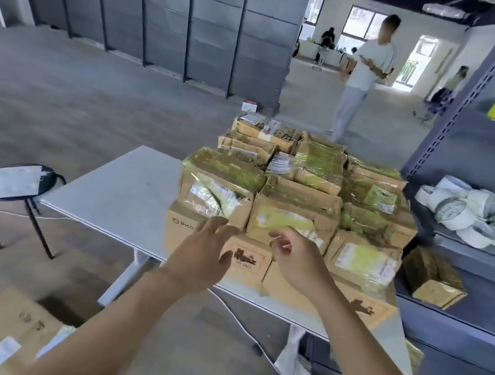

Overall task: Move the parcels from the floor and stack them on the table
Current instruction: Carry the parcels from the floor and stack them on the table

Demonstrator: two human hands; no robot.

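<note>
Before the stacked parcels (298,201), left hand (198,253) fingers spread, right hand (296,258) fingers loosely curled, both empty.

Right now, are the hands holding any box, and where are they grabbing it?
Nothing is held. The left hand has spread fingers and the right hand loosely curled ones, both in front of the parcels stacked on the table.

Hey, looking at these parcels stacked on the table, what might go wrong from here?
The front parcels sit at the table's near edge; a nudge from the left hand or right hand might push one off.
The upper parcels look crushed and uneven, so anything added on top may slide.
A white cable crosses the floor under the table, a trip risk.
</note>
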